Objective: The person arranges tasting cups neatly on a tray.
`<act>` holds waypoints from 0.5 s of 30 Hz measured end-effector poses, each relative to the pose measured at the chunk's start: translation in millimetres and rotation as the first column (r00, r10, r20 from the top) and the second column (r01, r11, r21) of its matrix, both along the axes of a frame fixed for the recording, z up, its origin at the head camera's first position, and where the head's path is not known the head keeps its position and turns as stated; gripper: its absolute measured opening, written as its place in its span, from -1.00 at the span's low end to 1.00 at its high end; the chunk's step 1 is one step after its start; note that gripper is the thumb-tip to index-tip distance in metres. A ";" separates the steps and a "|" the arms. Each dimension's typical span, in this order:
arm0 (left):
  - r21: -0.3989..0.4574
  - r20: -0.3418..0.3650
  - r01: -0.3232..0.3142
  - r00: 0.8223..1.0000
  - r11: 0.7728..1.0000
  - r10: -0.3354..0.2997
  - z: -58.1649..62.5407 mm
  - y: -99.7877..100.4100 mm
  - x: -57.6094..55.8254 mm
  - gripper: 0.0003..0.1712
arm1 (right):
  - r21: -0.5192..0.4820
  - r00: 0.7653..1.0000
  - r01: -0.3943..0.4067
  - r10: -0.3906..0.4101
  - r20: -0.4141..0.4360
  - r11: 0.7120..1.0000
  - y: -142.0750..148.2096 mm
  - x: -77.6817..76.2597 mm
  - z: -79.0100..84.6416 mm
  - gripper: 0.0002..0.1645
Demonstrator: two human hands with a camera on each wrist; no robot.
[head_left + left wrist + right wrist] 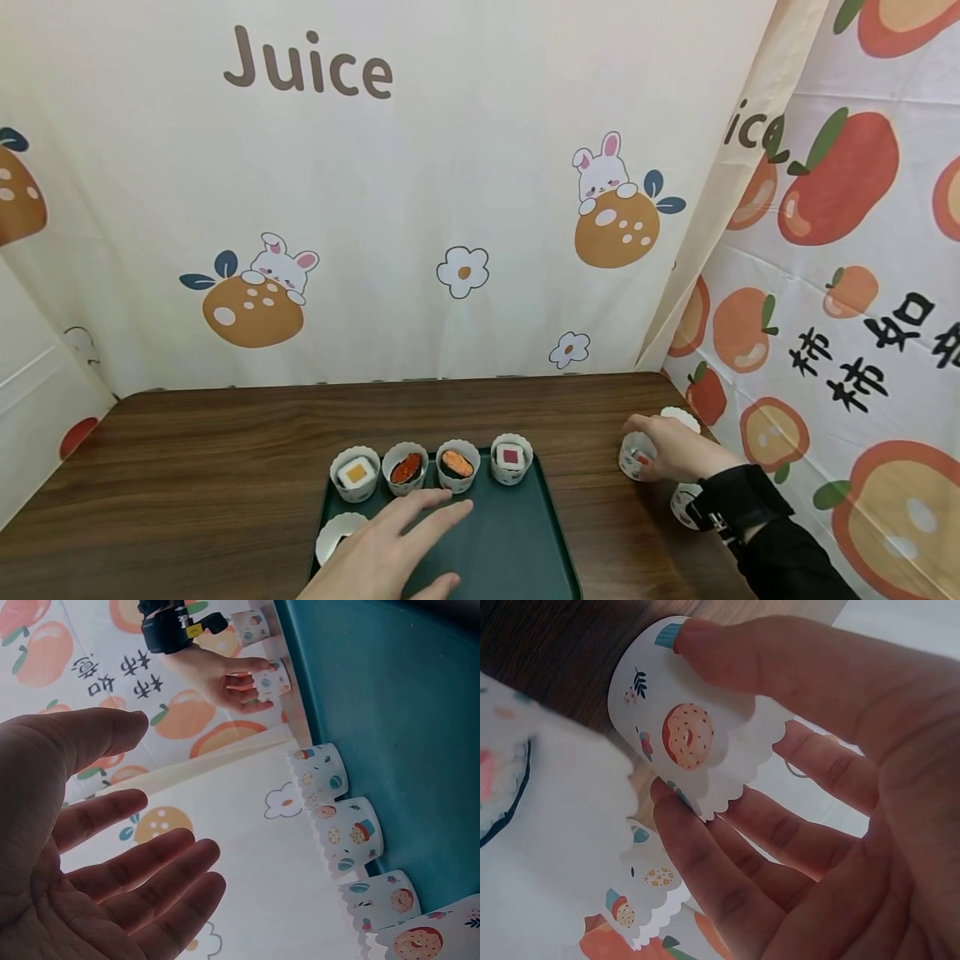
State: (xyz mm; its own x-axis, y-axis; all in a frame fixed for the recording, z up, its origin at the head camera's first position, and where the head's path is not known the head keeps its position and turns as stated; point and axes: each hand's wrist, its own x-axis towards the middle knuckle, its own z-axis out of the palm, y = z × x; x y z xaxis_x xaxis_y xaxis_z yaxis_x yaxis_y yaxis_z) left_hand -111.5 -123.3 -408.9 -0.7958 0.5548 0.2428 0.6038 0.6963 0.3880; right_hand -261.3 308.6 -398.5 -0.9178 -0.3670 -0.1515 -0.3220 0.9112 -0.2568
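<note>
My right hand [681, 450] grips a patterned paper cup [632, 465] standing at the table's right side. In the right wrist view, the thumb lies on one side of this cup [656, 697] and the fingers on the other. My left hand [401, 546], fingers spread and holding nothing, hovers over the near left part of a dark green tray [517, 542]. Along the tray's far edge stand paper cups with sushi pieces: yellow-topped [355, 473], red-topped [406, 468], orange-topped [457, 464] and one with a dark red centre [512, 458]. Another cup [336, 533] is partly hidden by my left hand.
Two more paper cups stand near my right hand, one behind it [682, 417] and one by the wrist [684, 504]. A printed curtain [450, 167] hangs along the back of the brown wooden table [225, 467], with a fruit-patterned cloth [825, 333] on the right.
</note>
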 end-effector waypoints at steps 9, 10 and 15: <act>0.031 -0.054 0.023 0.998 0.999 -0.022 -1.9 -2.2 -0.6 -0.33 | -0.017 0.999 -0.031 0.030 -0.027 0.999 -3.5 2.8 3.1 -0.33; 0.039 -0.066 0.027 0.998 0.999 -0.025 -2.3 -2.5 -0.6 -0.33 | -0.017 0.999 -0.035 0.035 -0.030 0.999 -4.3 3.2 4.2 -0.33; 0.073 -0.128 0.046 0.991 0.996 -0.036 -4.4 -4.2 -2.3 -0.32 | -0.023 0.996 -0.062 0.061 -0.065 0.998 -10.7 7.8 10.4 -0.32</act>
State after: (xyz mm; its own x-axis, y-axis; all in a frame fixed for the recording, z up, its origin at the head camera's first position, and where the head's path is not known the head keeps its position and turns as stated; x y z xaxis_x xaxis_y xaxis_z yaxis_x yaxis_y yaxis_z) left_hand -113.8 -127.5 -413.3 -0.7331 0.5623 0.3826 0.6787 0.6414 0.3577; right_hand -253.5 297.9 -388.1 -0.9009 -0.4261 -0.0829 -0.3939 0.8827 -0.2564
